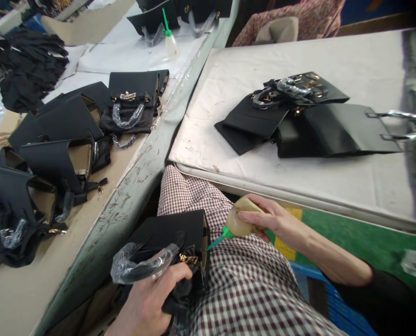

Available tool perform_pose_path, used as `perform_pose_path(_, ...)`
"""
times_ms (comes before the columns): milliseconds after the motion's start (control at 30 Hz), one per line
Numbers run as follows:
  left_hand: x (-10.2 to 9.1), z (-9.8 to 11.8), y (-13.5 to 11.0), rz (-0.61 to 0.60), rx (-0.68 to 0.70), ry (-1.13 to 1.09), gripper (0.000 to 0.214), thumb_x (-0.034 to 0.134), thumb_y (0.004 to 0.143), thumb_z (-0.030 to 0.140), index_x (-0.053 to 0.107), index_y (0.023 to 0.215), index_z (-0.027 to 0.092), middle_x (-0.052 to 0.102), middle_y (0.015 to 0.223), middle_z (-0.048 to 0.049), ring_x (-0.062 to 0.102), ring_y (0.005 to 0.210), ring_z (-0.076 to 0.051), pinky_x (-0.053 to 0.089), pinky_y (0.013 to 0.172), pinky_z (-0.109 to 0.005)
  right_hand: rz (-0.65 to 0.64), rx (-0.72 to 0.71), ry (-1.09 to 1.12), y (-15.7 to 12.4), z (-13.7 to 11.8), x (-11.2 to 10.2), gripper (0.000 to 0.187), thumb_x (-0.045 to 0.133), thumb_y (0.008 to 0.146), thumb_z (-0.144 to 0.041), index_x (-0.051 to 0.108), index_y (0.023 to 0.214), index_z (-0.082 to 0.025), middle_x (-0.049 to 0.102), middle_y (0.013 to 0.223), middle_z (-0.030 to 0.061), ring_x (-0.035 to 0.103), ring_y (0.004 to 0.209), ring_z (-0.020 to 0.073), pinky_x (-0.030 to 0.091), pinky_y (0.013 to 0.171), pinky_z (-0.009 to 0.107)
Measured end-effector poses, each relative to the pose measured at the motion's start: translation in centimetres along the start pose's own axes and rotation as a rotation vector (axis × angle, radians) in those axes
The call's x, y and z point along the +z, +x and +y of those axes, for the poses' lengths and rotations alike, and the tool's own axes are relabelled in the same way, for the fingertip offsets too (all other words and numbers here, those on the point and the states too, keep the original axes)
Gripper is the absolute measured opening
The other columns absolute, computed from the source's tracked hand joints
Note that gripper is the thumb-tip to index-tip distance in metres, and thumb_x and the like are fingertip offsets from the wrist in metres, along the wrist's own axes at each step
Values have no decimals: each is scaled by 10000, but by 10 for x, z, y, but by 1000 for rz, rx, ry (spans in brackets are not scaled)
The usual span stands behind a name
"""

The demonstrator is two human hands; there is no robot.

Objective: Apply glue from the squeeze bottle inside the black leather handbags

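Note:
On my lap rests a black handbag with gold hardware and a plastic-wrapped handle. My left hand is closed around the bag's near side, its thumb by the gold clasp; some of its fingers are hidden. In my right hand is a squeeze glue bottle, yellowish and translucent, with a green nozzle. The bottle is tilted, and the nozzle's tip is at the bag's right side edge. Whether any liquid comes out is too small to see.
Several black handbags crowd the bench on my left, and more black bags lie on the white table ahead. A second glue bottle stands on the far bench. A blue crate sits below at right. A person's patterned garment shows behind the table.

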State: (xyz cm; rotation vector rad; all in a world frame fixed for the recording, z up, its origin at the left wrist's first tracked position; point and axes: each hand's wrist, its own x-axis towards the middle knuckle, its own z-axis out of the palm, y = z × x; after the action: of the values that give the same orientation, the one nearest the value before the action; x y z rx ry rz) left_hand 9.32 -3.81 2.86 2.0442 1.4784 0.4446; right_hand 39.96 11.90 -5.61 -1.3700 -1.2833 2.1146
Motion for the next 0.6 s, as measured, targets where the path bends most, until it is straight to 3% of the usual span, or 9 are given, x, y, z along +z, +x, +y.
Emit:
perform_pose_path(267,0,-2,4,23,-3,-1,421,545,849,10,659,1146,286,776,1010,-9,761,922,-181,586,846,-246,84,-45,-140,10,12,-9,414,757,878,-588,636,1007,-213,596,694,-29,520,504,141,405,424,267)
perform_pose_path(433,0,-1,5,20,-23,-26,430,552,857,8,644,1166,293,760,1004,13,744,886,-159,573,848,-238,142,-64,-116,2,3,-4,404,756,868,-588,647,979,-215,596,730,-21,520,542,140,408,450,271)
perform_pose_path(600,0,2,5,38,-31,4,425,548,854,8,653,1150,293,757,992,7,749,870,-165,581,826,-244,60,-43,-74,-4,-4,0,404,758,858,-585,650,984,-217,600,720,-21,521,528,141,408,442,271)
